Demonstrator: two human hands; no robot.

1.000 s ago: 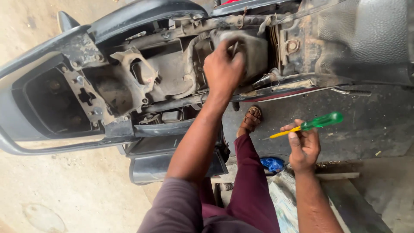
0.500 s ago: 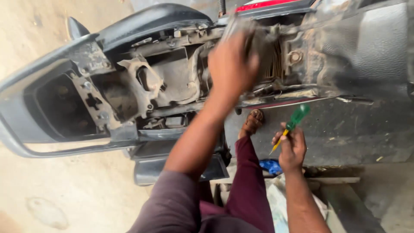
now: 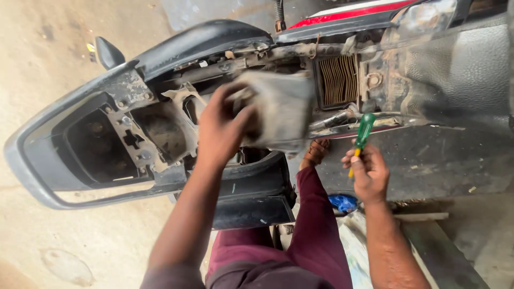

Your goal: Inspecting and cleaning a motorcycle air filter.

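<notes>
My left hand (image 3: pixel 222 128) grips a dirty grey box-shaped cover (image 3: pixel 281 109), lifted off and held in front of the motorcycle's open frame (image 3: pixel 160 123). Behind it a ribbed brown air filter (image 3: pixel 336 80) shows in its housing. My right hand (image 3: pixel 369 174) is closed around a green-handled screwdriver (image 3: pixel 364 131) with a yellow collar, its handle pointing up toward the frame. The hand hovers beside my knee, below the bike's side rail.
The motorcycle's black rear bodywork (image 3: pixel 48 160) curves at left, with the seat removed and a red panel (image 3: pixel 353 16) on top. My maroon trouser leg (image 3: pixel 316 230) and sandalled foot (image 3: pixel 317 151) are below. A blue object (image 3: pixel 342 203) lies on the concrete floor.
My left hand has pulled the grey cover off the frame and toward me, uncovering the ribbed filter. My right hand has swung the screwdriver from level to upright and moved closer to the bike.
</notes>
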